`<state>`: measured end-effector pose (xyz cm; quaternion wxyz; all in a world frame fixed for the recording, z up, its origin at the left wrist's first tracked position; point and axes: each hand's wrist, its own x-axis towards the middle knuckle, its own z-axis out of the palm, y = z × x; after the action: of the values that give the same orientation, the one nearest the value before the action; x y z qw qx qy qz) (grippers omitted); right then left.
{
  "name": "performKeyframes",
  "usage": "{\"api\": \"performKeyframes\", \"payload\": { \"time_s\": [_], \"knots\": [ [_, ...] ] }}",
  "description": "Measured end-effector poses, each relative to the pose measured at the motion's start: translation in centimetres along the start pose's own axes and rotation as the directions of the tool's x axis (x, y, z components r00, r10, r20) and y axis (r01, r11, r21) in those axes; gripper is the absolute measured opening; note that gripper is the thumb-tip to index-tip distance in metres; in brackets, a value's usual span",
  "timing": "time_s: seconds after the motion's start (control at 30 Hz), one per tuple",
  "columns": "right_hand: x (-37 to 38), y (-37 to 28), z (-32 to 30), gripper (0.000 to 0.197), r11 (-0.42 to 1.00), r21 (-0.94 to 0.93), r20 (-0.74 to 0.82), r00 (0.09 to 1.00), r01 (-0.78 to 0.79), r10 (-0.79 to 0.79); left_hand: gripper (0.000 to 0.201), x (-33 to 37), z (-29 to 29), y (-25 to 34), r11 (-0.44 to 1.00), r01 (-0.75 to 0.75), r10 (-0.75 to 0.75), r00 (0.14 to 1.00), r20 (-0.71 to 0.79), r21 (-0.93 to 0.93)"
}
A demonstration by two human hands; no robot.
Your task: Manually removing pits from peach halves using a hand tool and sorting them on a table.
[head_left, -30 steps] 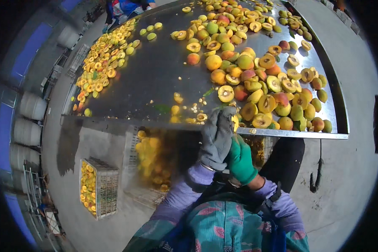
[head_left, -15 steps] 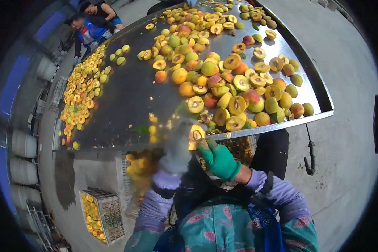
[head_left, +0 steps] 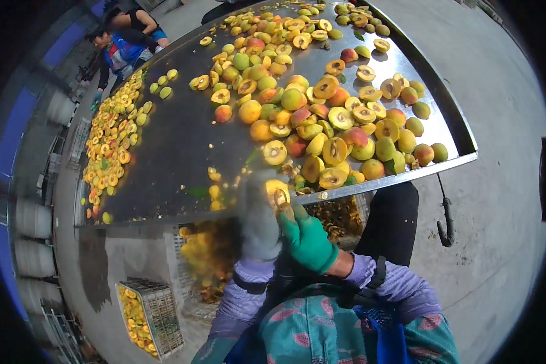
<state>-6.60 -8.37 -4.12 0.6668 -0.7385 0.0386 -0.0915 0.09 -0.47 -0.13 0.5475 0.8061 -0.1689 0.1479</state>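
At the table's near edge, my left hand (head_left: 259, 212), in a pale grey glove, is blurred. It appears to hold a yellow peach half (head_left: 276, 188), cut side toward me. My right hand (head_left: 312, 239), in a green glove, is closed, its fingertips against the lower edge of that half. A small brown loop-like shape shows there, pit hollow or tool, I cannot tell which. Beyond my hands, whole and halved peaches (head_left: 340, 119) lie heaped on the metal table (head_left: 179, 142), many cut faces showing pits or brown hollows.
Another heap of peach halves (head_left: 109, 145) lines the table's left side. Below stand a crate of fruit (head_left: 153, 318), a blurred fruit container (head_left: 209, 255) and a crate of brownish scraps (head_left: 337, 218). A dark hook (head_left: 446, 225) hangs at right. Two people (head_left: 124, 45) are at far left.
Both hands and the peach half have shifted slightly left and down in the picture. The table has also shifted slightly left. The peach half now shows more of its face.
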Motion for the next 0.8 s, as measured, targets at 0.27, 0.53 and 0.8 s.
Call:
{"api": "performKeyframes", "payload": {
  "time_s": [0.27, 0.53, 0.8],
  "knots": [
    [-0.3, 0.1, 0.8, 0.025, 0.969, 0.19, 0.058, 0.987, -0.161, 0.152, 0.027, -0.6, 0.1, -1.5, 0.978, -0.133, 0.129, 0.991, 0.036, 0.16],
    [0.0, -1.6, -0.2, 0.026, 0.995, 0.087, 0.096, 0.994, 0.043, -0.051, 0.026, -0.4, -0.1, 0.8, 0.98, 0.132, -0.126, 0.991, 0.047, -0.149],
    [0.9, 0.5, 0.3, 0.028, 0.989, 0.088, 0.073, 0.989, 0.12, -0.126, 0.019, 1.9, -1.4, 0.9, 0.984, -0.171, 0.157, 0.967, 0.202, 0.051]
  ]
}}
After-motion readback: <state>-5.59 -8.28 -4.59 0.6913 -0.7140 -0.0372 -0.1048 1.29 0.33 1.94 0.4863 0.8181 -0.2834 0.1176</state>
